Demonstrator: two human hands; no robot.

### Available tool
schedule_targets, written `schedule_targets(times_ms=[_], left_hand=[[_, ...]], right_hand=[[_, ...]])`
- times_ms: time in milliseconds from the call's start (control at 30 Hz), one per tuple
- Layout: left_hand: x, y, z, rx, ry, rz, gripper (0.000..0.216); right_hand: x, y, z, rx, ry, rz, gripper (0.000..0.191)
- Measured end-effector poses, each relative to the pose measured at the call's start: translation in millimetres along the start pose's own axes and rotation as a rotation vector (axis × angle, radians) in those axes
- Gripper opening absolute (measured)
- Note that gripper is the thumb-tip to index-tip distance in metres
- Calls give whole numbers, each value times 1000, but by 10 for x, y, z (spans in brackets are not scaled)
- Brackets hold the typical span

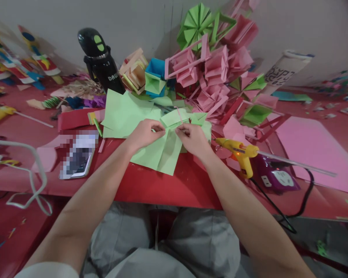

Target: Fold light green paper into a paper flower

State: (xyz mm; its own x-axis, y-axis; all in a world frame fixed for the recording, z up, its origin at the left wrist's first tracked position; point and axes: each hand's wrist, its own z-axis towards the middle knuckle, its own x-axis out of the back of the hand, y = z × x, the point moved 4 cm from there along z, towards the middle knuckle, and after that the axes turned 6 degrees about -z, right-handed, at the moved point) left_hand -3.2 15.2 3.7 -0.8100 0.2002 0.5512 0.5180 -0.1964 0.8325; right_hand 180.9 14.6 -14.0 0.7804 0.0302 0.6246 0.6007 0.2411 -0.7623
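Observation:
My left hand and my right hand pinch the far edge of a creased light-green paper sheet, a short gap apart. The sheet slopes down toward the table's front edge, and a fold line runs through it. Just beyond my fingers lie a folded green paper piece and a thin pink strip. More green sheets spread out past my left hand. Dark scissors, partly covered, rest on the green paper. My fingertips partly hide the edge they grip.
A yellow hot glue gun with an orange light lies right of my hand, near a purple power block. Left are a phone and a white cable. Behind stand a black bottle and pink folded paper shapes.

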Motion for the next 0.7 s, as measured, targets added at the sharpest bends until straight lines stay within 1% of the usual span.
schedule_targets(times_ms=[133, 233, 333, 467, 633, 700], left_hand=[[-16, 28, -20, -8, -2, 62, 16], [-32, 0, -19, -16, -1, 133, 18], [-61, -51, 2, -57, -49, 243, 27], [-103, -87, 7, -104, -157, 377, 34], [-144, -16, -41, -93, -198, 593, 39], [-162, 16, -53, -71, -209, 650, 40]], right_hand=[[4, 16, 27, 84, 39, -66, 20], [1, 9, 31, 97, 35, -112, 21], [-22, 13, 36, 104, 19, -149, 19], [-32, 62, 48, 36, 38, -223, 13], [-15, 88, 40, -62, 11, -335, 6], [-15, 87, 35, -81, -16, -379, 7]])
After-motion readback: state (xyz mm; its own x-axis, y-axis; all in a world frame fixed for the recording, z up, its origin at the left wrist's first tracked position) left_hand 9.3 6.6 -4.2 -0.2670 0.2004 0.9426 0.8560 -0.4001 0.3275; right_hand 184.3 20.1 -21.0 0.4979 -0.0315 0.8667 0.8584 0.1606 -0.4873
